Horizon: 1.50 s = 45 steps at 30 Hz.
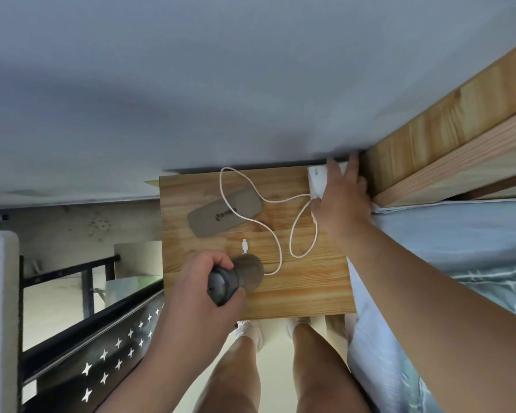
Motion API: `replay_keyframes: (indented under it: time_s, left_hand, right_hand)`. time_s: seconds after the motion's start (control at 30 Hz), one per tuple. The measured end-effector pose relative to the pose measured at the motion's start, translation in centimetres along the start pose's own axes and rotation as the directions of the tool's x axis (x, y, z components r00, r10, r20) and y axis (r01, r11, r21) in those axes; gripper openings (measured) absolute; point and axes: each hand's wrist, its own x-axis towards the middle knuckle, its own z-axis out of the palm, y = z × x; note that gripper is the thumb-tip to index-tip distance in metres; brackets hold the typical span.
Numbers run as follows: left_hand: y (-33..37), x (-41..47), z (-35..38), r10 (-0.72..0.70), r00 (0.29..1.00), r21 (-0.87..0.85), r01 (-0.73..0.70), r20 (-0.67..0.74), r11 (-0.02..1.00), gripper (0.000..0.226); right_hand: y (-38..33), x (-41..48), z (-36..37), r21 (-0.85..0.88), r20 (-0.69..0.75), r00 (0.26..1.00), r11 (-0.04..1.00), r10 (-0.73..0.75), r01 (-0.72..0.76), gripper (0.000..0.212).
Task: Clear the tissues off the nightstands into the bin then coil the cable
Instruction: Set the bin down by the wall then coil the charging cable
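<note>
A white cable [276,214] lies in loose loops across the wooden nightstand [304,289], its white plug end [244,245] free near the middle. My left hand [203,290] grips a dark bottle [236,278] that stands at the nightstand's front left. My right hand [341,201] rests flat with fingers spread on a white box [316,181] at the back right corner, where the cable runs under the palm. No tissues show on this top.
A grey flat case [225,214] lies under the cable at the back left. A bed with a blue sheet [447,242] and wooden headboard [447,123] borders the right. A black star-patterned rail [102,347] runs on the left. My legs stand below the nightstand.
</note>
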Motion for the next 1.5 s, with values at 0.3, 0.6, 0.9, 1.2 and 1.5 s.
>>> replay_keyframes:
  time_s: [0.3, 0.6, 0.9, 1.2, 1.5]
  left_hand:
    - [-0.1, 0.4, 0.7, -0.003, 1.000, -0.027, 0.003, 0.006, 1.000, 0.048]
    - [4.4, 2.0, -1.6, 0.059, 0.994, -0.074, -0.066, -0.091, 0.995, 0.039]
    - [10.1, 9.0, 1.8, 0.279, 0.957, -0.109, -0.287, -0.082, 0.952, 0.037]
    - [10.6, 13.8, 5.9, 0.295, 0.955, -0.014, -0.294, 0.039, 0.956, 0.035]
    - [10.4, 15.7, 8.3, 0.218, 0.963, 0.087, -0.233, 0.159, 0.969, 0.041]
  right_hand:
    - [0.3, -0.7, 1.5, 0.073, -0.052, 0.995, 0.994, -0.081, 0.085, 0.082]
    - [0.0, -8.5, 3.3, 0.470, 0.069, 0.994, 0.882, -0.080, 0.038, 0.050]
    - [-0.1, -10.4, 6.2, 0.353, 0.229, 0.932, 0.917, -0.279, 0.188, 0.029]
    - [-0.8, -15.9, 8.2, 0.413, 0.437, 0.818, 0.891, -0.373, 0.186, 0.032]
    - [-0.6, -17.3, 7.6, 0.464, 0.484, 0.833, 0.886, -0.269, 0.016, 0.036]
